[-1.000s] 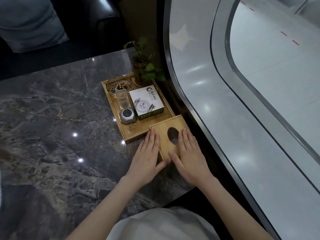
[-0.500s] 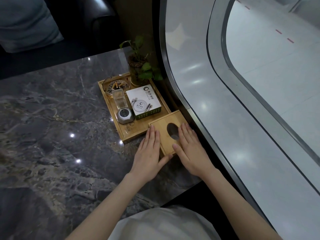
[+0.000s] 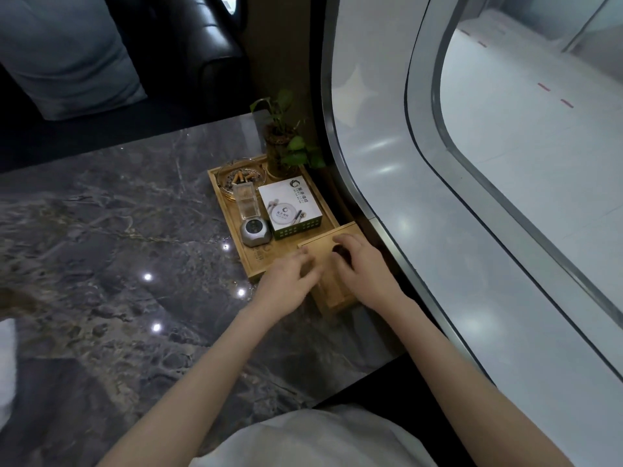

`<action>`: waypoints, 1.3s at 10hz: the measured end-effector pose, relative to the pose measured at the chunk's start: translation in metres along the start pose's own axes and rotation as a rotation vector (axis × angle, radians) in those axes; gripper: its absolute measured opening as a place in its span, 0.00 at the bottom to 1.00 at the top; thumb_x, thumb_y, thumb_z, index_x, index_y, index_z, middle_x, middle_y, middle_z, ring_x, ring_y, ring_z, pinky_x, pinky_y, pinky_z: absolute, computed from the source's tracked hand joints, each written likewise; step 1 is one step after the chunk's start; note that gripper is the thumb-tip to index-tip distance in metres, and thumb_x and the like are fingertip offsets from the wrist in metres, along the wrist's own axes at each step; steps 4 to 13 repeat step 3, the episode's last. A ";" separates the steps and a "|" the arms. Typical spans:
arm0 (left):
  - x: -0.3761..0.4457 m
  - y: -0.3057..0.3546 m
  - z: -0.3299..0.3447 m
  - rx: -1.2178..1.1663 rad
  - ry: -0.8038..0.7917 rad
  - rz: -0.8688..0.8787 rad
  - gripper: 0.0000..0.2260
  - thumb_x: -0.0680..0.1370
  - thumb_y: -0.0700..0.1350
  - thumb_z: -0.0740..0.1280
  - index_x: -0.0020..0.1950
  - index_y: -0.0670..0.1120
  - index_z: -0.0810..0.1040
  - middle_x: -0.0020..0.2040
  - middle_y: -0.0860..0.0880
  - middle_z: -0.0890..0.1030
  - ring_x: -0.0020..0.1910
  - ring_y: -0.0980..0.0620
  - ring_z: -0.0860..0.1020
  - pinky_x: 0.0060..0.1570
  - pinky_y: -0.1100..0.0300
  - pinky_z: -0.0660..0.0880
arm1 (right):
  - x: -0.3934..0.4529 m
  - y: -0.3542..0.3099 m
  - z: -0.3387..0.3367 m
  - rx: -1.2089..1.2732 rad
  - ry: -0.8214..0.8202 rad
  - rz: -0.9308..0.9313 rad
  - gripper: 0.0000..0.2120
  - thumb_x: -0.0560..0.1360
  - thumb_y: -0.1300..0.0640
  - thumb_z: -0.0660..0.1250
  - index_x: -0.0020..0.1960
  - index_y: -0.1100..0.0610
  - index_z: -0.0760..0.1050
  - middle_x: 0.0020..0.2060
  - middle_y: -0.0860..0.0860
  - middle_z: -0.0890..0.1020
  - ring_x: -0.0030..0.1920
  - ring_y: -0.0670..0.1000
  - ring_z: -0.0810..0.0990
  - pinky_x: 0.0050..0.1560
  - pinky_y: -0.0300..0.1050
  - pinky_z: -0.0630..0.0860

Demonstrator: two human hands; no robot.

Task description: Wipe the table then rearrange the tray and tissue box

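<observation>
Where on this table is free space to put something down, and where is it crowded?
Free: the marble table left of the wooden tray, and the near strip before both forearms. Crowded: the tray, and the window-side corner where both hands cover the tissue box.

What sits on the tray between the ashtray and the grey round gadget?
In the head view, a clear plastic box stands on the tray between the ashtray and the grey gadget, left of the white carton.
</observation>
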State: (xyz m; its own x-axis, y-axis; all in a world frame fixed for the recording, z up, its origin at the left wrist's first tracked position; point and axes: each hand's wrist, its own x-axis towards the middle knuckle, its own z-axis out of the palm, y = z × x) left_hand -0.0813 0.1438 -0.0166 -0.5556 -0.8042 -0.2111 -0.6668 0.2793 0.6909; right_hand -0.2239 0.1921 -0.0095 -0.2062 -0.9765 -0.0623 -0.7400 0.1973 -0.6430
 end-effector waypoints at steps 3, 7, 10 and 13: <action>0.033 0.040 -0.115 -0.162 0.257 -0.008 0.11 0.77 0.47 0.60 0.49 0.44 0.81 0.43 0.45 0.83 0.43 0.49 0.81 0.44 0.54 0.78 | 0.048 -0.103 -0.064 0.728 0.215 -0.104 0.10 0.78 0.60 0.59 0.55 0.56 0.77 0.40 0.52 0.84 0.41 0.47 0.83 0.45 0.41 0.79; 0.033 0.040 -0.115 -0.162 0.257 -0.008 0.11 0.77 0.47 0.60 0.49 0.44 0.81 0.43 0.45 0.83 0.43 0.49 0.81 0.44 0.54 0.78 | 0.048 -0.103 -0.064 0.728 0.215 -0.104 0.10 0.78 0.60 0.59 0.55 0.56 0.77 0.40 0.52 0.84 0.41 0.47 0.83 0.45 0.41 0.79; 0.033 0.040 -0.115 -0.162 0.257 -0.008 0.11 0.77 0.47 0.60 0.49 0.44 0.81 0.43 0.45 0.83 0.43 0.49 0.81 0.44 0.54 0.78 | 0.048 -0.103 -0.064 0.728 0.215 -0.104 0.10 0.78 0.60 0.59 0.55 0.56 0.77 0.40 0.52 0.84 0.41 0.47 0.83 0.45 0.41 0.79; 0.033 0.040 -0.115 -0.162 0.257 -0.008 0.11 0.77 0.47 0.60 0.49 0.44 0.81 0.43 0.45 0.83 0.43 0.49 0.81 0.44 0.54 0.78 | 0.048 -0.103 -0.064 0.728 0.215 -0.104 0.10 0.78 0.60 0.59 0.55 0.56 0.77 0.40 0.52 0.84 0.41 0.47 0.83 0.45 0.41 0.79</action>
